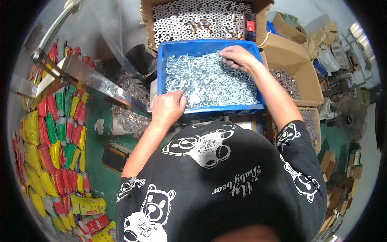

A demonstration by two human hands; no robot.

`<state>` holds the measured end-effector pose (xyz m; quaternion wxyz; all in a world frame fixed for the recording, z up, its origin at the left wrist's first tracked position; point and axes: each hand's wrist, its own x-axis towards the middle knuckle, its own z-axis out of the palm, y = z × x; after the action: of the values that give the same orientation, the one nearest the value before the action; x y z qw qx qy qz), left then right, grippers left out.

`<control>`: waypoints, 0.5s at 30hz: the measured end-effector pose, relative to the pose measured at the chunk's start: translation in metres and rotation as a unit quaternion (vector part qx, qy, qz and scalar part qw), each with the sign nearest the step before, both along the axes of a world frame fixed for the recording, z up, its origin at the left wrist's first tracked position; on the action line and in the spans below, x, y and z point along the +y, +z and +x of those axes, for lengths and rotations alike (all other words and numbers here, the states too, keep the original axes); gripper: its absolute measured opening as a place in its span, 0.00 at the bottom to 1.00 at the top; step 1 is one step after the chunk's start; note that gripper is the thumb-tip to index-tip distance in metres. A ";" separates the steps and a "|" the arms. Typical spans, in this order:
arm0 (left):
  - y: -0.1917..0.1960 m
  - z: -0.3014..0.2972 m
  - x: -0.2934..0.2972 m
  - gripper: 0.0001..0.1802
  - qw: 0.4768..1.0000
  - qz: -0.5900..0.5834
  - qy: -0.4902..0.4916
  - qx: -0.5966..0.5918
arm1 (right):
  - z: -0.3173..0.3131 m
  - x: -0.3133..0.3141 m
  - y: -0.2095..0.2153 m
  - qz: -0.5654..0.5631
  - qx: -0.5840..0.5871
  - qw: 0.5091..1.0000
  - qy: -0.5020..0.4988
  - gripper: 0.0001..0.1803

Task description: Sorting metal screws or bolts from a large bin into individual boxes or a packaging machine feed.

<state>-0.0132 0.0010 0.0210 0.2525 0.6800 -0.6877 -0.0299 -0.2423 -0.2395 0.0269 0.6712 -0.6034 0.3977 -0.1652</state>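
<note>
A blue plastic bin (161,76) stands before me, filled with a loose heap of small silvery screws or pins (209,80). At its near left corner is my left hand (168,107), its fingers curled closed by the rim; what they hold, if anything, is hidden. Over the far right part of the heap is my right hand (237,58), with fingers bent and pressed together among the metal pieces. Whatever lies between those fingertips is too small to make out.
Behind the bin, a cardboard box (148,24) holds rows of ring-ended cylinders and a small black-and-red box (249,25). Open cartons (308,76) with small parts stand to the right. A metal arm (54,30) and stacked colourful bags (60,133) are left. A fan (350,119) stands far right.
</note>
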 end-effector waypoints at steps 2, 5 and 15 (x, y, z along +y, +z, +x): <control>-0.003 0.003 0.000 0.10 1.000 -0.011 -0.011 0.021 | 0.044 -0.005 -0.010 -0.209 0.141 0.967 0.022 0.10; -0.006 0.006 -0.003 0.10 0.998 -0.024 -0.028 0.050 | 0.092 -0.013 -0.032 -0.446 0.230 0.863 0.063 0.09; -0.005 0.014 -0.001 0.10 0.993 -0.008 -0.068 0.093 | 0.135 -0.013 -0.055 -0.524 0.296 0.796 0.067 0.14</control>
<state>0.0009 0.0001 0.0162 0.3180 0.6238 -0.7062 -0.1048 -0.1077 -0.2521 -0.0285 0.1112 -0.9077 0.3876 -0.1163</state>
